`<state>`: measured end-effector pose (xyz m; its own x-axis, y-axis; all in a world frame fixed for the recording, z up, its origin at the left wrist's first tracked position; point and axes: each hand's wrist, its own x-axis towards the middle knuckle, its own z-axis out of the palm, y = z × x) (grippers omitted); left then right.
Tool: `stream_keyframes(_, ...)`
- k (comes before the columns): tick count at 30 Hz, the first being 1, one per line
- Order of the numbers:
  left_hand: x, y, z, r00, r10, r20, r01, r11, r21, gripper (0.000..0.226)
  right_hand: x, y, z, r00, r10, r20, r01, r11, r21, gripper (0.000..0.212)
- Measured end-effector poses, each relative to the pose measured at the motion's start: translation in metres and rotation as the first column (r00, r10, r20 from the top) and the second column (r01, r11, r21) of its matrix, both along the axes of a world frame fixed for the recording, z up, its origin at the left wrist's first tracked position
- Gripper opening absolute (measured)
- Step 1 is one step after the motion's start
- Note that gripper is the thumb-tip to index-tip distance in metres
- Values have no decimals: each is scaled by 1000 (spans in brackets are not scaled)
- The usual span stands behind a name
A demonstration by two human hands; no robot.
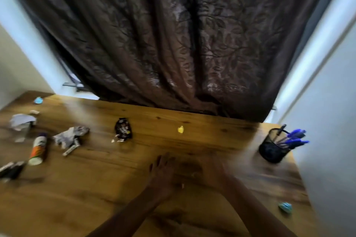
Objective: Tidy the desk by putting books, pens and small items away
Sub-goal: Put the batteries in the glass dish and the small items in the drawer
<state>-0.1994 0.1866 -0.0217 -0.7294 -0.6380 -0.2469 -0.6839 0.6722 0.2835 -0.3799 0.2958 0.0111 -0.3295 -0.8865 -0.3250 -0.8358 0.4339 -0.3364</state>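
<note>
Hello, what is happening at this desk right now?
A person is tidying a wooden desk. Both hands are over its middle and hold nothing: the left hand lies flat with straight fingers, the right hand is blurred. Pens already stand in the black mesh pen cup on the right. Crumpled papers, a white glue stick, a dark snack wrapper and a small yellow scrap are not yet put away.
</note>
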Motion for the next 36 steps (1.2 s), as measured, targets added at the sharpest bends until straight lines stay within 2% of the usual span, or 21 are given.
stream_keyframes(3, 45, -19, 5, 990, 122, 66, -120, 992, -33, 107, 39, -23, 25, 989, 132, -72, -128, 990, 52, 65)
stream_keyframes(7, 91, -41, 16, 971, 222, 87, -218, 974, -54, 117, 79, -53, 37, 973, 215, -88, -206, 974, 95, 75)
stream_keyframes(15, 195, -90, 32, 936, 335, 107, -333, 942, -38, 111, 157, -107, 25, 952, 293, -93, -277, 948, 154, 86)
stream_keyframes(20, 268, -122, 29, 935, 313, 167, -309, 950, -54, 111, 191, -127, 10, 950, 270, -159, -219, 935, 279, 93)
stream_keyframes(25, 297, -135, 16, 960, 192, 202, -193, 981, -11, 107, 202, -146, 13, 966, 213, -144, -141, 907, 396, 103)
stream_keyframes(28, 299, -140, 9, 971, 152, 184, -170, 982, 84, 107, 210, -158, 11, 964, 172, -201, -84, 920, 382, 86)
stream_keyframes(31, 303, -143, 7, 976, 109, 190, -131, 986, 107, 105, 215, -167, 5, 965, 112, -237, -21, 934, 355, 69)
stream_keyframes(34, 306, -144, 7, 976, 102, 193, -114, 992, 56, 101, 227, -173, 17, 966, 112, -235, -19, 930, 367, 72)
stream_keyframes(36, 307, -149, 13, 980, 76, 183, -79, 997, 9, 100, 230, -178, 23, 980, 49, -193, 17, 946, 323, 85)
